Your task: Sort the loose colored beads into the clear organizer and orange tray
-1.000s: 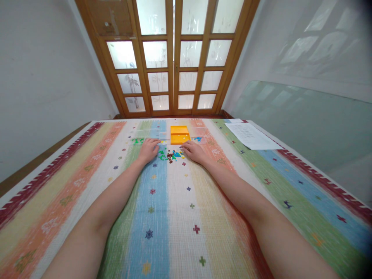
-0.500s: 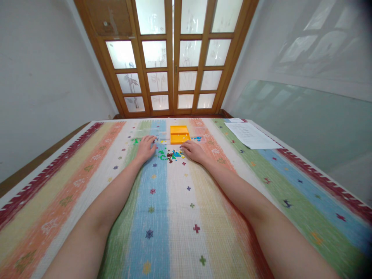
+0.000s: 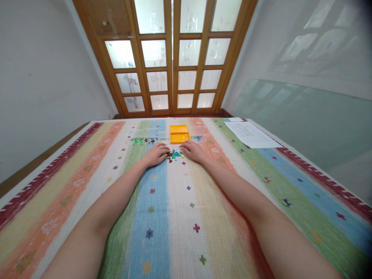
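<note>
A small pile of tiny coloured pieces (image 3: 176,154), brown, blue, green and yellow, lies on the striped cloth between my hands. My left hand (image 3: 157,154) rests palm down at the pile's left edge, thumb apart from the fingers, covering some green pieces. On the opposite side, my right hand (image 3: 194,150) has its fingers bent together at the pile's upper right; whatever is in the fingertips is too small to make out. Just beyond them stands an open yellow box (image 3: 179,138) with a few pale bits inside.
Left of the yellow box, a clear compartment box holds green pieces (image 3: 137,141), dark brown pieces (image 3: 151,141) and yellow pieces. Blue pieces (image 3: 197,138) lie in a clear compartment on its right. Paper sheets (image 3: 251,135) lie at the far right of the table.
My left hand has moved right and nearer, from over the clear box's brown compartment to the pile's left edge. The right hand has hardly moved.
</note>
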Available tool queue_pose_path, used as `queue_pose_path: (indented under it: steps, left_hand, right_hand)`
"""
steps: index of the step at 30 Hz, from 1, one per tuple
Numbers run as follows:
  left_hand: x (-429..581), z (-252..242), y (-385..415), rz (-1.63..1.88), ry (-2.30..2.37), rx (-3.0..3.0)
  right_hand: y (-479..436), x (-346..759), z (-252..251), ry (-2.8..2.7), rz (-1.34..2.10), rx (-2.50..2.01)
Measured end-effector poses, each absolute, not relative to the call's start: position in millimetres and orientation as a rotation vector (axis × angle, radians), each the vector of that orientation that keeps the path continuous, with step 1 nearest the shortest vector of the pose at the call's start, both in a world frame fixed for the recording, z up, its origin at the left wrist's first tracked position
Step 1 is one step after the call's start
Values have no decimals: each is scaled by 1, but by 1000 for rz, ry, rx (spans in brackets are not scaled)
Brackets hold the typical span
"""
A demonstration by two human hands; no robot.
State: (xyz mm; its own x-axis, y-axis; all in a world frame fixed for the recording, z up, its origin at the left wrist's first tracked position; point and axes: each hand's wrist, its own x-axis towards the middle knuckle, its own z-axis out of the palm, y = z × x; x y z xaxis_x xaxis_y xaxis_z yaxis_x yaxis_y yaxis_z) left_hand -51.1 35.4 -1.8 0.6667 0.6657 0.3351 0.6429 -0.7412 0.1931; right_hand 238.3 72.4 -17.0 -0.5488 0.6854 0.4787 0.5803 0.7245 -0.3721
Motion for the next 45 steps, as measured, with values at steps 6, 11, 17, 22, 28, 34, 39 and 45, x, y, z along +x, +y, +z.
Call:
queue_pose_path:
  steps: [6,11,17,22,28,34,39,45]
  left_hand:
    - [-50,1,35,544,1099,2831]
    - [-49,1,34,517,1111,2879]
    - [-49,0,34,495,1146,2912]
    - [-50,0,34,458,1166,2927]
    - [-52,-2,38,402,1162,2908]
    - [-51,-4,39,444,1174,2921]
    - [-53,-6,40,471,1225,2919]
    - [-55,-8,42,459,1198,2895]
  right_hand:
    - [71,238,-16,-2315,225,-956]
    - [71,238,-16,-2311,221,-970]
    - [73,239,-19,-2317,208,-950]
    - [73,239,-19,-2315,216,-943]
    - [73,240,-19,-2315,220,-951]
    - [75,240,-21,-2318,202,-960]
    - [75,240,-21,-2316,201,-942]
    - [73,240,-19,-2323,215,-952]
